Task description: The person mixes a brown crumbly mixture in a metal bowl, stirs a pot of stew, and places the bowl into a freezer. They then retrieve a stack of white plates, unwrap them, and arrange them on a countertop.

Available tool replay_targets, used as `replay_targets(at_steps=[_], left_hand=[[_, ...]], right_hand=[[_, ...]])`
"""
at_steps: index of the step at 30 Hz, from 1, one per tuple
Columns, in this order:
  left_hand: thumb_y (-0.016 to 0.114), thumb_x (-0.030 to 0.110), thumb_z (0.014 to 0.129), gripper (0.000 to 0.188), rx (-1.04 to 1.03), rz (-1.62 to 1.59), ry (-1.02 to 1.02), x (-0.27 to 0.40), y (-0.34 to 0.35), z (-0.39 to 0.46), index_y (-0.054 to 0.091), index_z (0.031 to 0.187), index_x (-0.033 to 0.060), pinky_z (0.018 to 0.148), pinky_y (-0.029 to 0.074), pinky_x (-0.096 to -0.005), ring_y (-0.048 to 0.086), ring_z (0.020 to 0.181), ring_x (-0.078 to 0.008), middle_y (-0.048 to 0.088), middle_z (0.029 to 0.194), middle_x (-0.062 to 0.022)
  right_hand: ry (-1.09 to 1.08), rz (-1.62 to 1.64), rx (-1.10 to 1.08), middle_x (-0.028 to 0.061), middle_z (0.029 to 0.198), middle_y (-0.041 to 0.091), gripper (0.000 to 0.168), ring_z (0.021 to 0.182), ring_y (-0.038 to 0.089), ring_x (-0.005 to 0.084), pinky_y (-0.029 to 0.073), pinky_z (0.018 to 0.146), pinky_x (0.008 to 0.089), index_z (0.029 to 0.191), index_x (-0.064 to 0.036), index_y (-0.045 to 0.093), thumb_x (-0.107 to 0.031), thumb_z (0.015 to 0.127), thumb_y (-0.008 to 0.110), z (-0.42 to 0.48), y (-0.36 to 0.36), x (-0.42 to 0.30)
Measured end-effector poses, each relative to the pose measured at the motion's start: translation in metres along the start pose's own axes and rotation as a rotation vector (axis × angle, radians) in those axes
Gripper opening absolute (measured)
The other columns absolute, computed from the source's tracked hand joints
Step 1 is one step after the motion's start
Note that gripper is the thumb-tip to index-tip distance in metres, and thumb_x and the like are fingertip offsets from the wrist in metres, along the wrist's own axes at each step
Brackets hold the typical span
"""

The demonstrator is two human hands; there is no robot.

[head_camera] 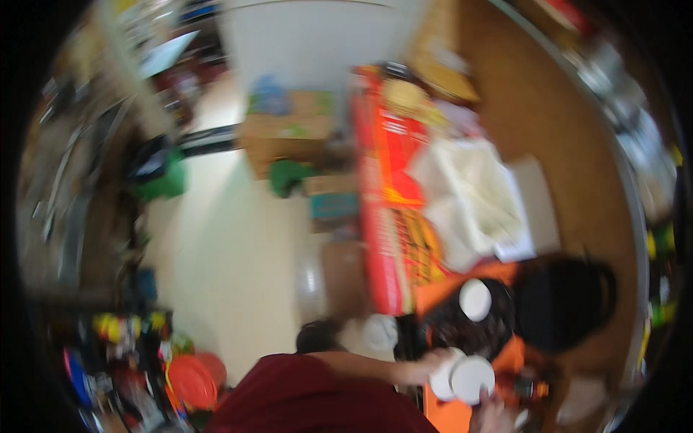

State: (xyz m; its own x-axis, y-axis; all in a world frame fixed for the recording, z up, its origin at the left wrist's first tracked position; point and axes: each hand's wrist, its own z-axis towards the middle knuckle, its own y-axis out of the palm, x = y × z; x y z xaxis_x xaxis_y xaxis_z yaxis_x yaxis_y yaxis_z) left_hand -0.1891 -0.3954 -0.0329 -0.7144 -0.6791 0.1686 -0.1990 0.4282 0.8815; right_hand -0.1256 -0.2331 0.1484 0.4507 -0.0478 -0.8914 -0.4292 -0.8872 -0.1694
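Note:
Near the lower right, my left hand (425,368) is at the edge of a round white piece (445,379), which it seems to hold. My right hand (491,414) touches the lower edge of another round white disc (472,380) that overlaps the first. Both are above an orange surface (449,417). Just beyond them stands a dark container or bag (452,325) with one white round lid-like piece (475,300) on it. The picture is blurred, so the finger contact is hard to make out.
A black bag-like object (560,306) lies to the right. Ahead are an open box with white lining (487,200) and red-orange packages (392,146). Cardboard boxes (292,130) and a green bin (162,178) stand on the floor; a red bucket (192,381) is at lower left.

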Motion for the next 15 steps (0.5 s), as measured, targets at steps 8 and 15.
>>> replay_targets(at_steps=[8,15], left_hand=[[0.058,0.017,0.100,0.043,-0.201,0.610,0.334,0.097,-0.039,-0.058,0.052,0.138,-0.0014,0.109,0.046,-0.0454,0.061,0.122,-0.0339,0.064,0.130,-0.0206],[0.025,0.053,0.111,0.065,0.015,0.161,0.027,0.153,0.038,-0.118,0.044,0.148,0.0026,0.110,0.047,-0.0510,0.058,0.131,-0.0334,0.056,0.145,-0.0162]], right_hand=[[-0.003,0.263,0.444,0.0172,0.101,0.068,0.027,0.079,0.071,0.0284,0.063,0.057,0.0377,0.113,0.007,0.054,-0.007,0.096,0.071,0.121,-0.037,0.090],[0.077,0.489,0.438,0.0165,0.106,0.068,0.024,0.085,0.071,0.0299,0.067,0.074,0.0404,0.113,0.009,0.059,-0.009,0.100,0.067,0.230,0.000,0.119]])
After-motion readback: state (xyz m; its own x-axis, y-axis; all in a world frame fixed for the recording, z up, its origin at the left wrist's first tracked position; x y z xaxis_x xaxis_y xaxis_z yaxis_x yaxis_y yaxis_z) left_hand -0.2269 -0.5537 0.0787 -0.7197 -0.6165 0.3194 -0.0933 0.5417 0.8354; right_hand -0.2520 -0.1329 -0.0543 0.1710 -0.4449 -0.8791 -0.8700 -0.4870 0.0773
